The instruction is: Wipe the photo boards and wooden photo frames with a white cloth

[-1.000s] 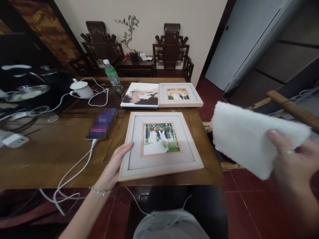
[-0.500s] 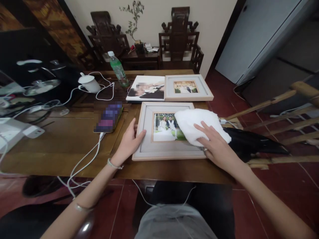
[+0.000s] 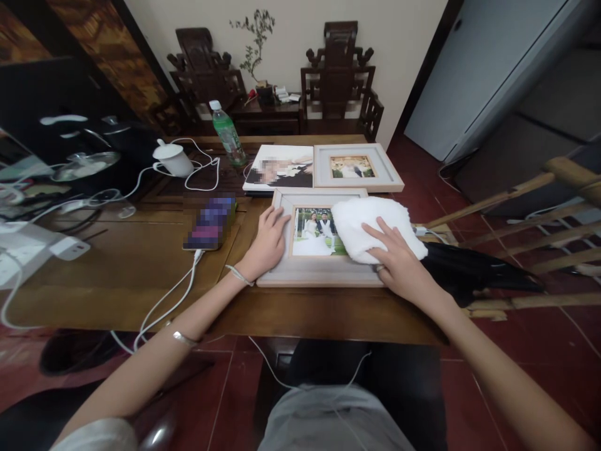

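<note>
Right hand (image 3: pixel 399 266) flat, fingers spread, pressing fluffy white cloth (image 3: pixel 370 227) onto pale wooden picture frame (image 3: pixel 319 273) lying on brown wooden desk (image 3: pixel 117 269). Left hand (image 3: pixel 265 244) palm-down, fingers extended, steadying frame's left edge.

White cloth (image 3: pixel 370 228); pale grey frame (image 3: pixel 315 272).

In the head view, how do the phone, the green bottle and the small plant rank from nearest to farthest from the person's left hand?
From the left hand, which rests on the near picture frame:
1. Phone, just to its left on the table.
2. Green bottle, farther back on the table, slightly left.
3. Small plant, far back, beyond the table.
</note>
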Action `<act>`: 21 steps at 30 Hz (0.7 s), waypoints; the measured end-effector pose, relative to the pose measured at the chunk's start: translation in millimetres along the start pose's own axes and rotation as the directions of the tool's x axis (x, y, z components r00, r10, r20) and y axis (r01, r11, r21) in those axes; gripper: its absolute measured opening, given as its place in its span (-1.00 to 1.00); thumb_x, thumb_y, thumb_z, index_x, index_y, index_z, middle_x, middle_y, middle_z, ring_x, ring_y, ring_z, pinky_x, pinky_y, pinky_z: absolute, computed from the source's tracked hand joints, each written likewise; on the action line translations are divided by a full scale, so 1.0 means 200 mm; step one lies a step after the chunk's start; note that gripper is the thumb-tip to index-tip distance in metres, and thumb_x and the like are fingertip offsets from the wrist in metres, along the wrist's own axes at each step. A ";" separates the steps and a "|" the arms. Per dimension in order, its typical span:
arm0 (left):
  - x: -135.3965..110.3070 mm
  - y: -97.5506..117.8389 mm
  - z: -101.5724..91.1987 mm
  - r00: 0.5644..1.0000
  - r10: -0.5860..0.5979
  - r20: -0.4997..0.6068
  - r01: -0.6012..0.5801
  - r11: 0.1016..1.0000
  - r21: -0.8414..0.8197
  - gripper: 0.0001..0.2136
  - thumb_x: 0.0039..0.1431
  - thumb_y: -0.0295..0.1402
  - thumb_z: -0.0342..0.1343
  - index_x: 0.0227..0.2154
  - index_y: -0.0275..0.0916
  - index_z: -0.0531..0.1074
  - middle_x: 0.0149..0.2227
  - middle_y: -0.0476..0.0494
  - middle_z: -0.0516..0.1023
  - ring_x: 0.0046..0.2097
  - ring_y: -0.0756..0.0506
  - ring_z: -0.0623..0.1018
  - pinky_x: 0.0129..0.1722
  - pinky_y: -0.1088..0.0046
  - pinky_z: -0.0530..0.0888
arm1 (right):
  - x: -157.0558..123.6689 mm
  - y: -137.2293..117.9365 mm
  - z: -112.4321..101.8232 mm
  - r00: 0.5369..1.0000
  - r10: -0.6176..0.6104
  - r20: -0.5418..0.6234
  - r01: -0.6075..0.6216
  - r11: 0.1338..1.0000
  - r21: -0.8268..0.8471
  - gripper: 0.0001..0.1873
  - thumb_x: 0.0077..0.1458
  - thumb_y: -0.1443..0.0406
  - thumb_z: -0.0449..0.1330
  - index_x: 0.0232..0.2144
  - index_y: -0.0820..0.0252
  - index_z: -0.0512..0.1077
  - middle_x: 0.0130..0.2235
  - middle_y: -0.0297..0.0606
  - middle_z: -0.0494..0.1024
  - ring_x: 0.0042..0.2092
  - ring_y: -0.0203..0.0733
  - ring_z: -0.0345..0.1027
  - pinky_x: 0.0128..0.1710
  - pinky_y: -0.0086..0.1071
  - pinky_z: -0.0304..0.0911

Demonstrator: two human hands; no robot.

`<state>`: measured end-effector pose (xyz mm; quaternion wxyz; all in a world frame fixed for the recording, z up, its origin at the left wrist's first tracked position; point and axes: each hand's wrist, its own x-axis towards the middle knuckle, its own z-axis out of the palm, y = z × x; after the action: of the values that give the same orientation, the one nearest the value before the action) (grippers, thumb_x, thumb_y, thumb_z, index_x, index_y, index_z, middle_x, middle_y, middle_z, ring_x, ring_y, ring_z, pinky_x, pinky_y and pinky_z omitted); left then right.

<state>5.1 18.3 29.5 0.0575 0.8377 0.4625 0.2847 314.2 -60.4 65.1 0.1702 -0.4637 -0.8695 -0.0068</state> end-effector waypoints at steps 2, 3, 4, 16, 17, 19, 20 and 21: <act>0.01 -0.01 0.01 1.000 -0.002 -0.001 0.001 1.000 -0.005 -0.53 0.07 -0.61 -0.13 0.08 -0.35 0.27 0.22 -0.38 0.19 0.31 -0.32 0.04 0.26 -0.13 0.11 | 0.01 0.01 0.01 1.000 -0.004 -0.013 0.004 1.000 0.009 -0.51 -0.21 0.63 0.00 -0.23 0.28 0.50 0.28 0.04 0.19 0.35 0.20 -0.27 0.21 0.30 -0.10; 0.01 -0.01 0.01 1.000 -0.003 0.000 0.003 1.000 -0.009 -0.53 0.07 -0.61 -0.13 0.08 -0.35 0.27 0.22 -0.38 0.19 0.31 -0.33 0.04 0.26 -0.13 0.10 | 0.01 0.02 0.01 1.000 -0.006 -0.018 0.006 1.000 0.010 -0.50 -0.21 0.63 0.00 -0.23 0.27 0.49 0.28 0.04 0.19 0.36 0.20 -0.27 0.21 0.30 -0.09; 0.01 -0.02 0.01 1.000 -0.004 0.000 0.004 1.000 -0.013 -0.54 0.07 -0.60 -0.12 0.08 -0.36 0.27 0.22 -0.39 0.19 0.31 -0.33 0.04 0.26 -0.13 0.10 | 0.02 0.02 0.01 1.000 -0.008 -0.022 0.009 1.000 0.011 -0.50 -0.21 0.63 -0.01 -0.22 0.27 0.49 0.28 0.03 0.20 0.36 0.19 -0.26 0.21 0.30 -0.09; 0.07 -0.06 0.02 1.000 -0.024 0.020 0.024 1.000 -0.014 -0.54 0.07 -0.58 -0.11 0.08 -0.43 0.27 0.23 -0.43 0.17 0.34 -0.35 0.02 0.29 -0.09 0.07 | 0.07 0.08 0.05 0.999 -0.008 -0.052 0.009 1.000 0.025 -0.48 -0.19 0.61 -0.02 -0.18 0.22 0.47 0.27 0.01 0.22 0.35 0.16 -0.23 0.19 0.31 -0.07; 0.09 -0.06 0.02 0.999 -0.025 0.021 0.026 1.000 -0.011 -0.53 0.07 -0.58 -0.11 0.09 -0.45 0.27 0.23 -0.44 0.18 0.34 -0.35 0.02 0.29 -0.08 0.07 | 0.08 0.08 0.05 0.998 -0.004 -0.056 0.006 1.000 0.024 -0.47 -0.19 0.61 -0.02 -0.18 0.21 0.47 0.27 0.00 0.22 0.35 0.16 -0.24 0.19 0.31 -0.08; 0.10 -0.07 0.03 0.999 -0.023 0.030 0.023 1.000 -0.003 -0.53 0.07 -0.59 -0.12 0.09 -0.50 0.27 0.23 -0.47 0.19 0.35 -0.35 0.01 0.30 -0.05 0.07 | 0.10 0.09 0.06 0.998 0.003 -0.066 -0.002 1.000 0.021 -0.45 -0.19 0.61 -0.02 -0.17 0.21 0.47 0.26 -0.02 0.23 0.35 0.16 -0.23 0.19 0.31 -0.08; 0.11 -0.07 0.03 0.999 -0.020 0.037 0.020 1.000 -0.001 -0.53 0.07 -0.60 -0.12 0.09 -0.53 0.27 0.22 -0.49 0.20 0.35 -0.35 0.02 0.30 -0.04 0.07 | 0.10 0.09 0.06 0.998 0.006 -0.069 -0.004 1.000 0.019 -0.45 -0.20 0.61 -0.02 -0.16 0.21 0.47 0.26 -0.02 0.24 0.35 0.16 -0.23 0.19 0.31 -0.07; 0.12 -0.07 0.03 0.999 -0.016 0.044 0.016 1.000 0.000 -0.52 0.07 -0.60 -0.13 0.10 -0.54 0.26 0.22 -0.50 0.21 0.34 -0.34 0.03 0.30 -0.04 0.07 | 0.10 0.10 0.07 0.998 0.007 -0.070 -0.005 1.000 0.016 -0.45 -0.20 0.61 -0.02 -0.16 0.21 0.47 0.26 -0.01 0.24 0.35 0.16 -0.23 0.19 0.30 -0.07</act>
<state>7.7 46.5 30.2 0.0701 0.8401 0.4675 0.2660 315.1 -30.4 56.1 0.2040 -0.4644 -0.8616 -0.0158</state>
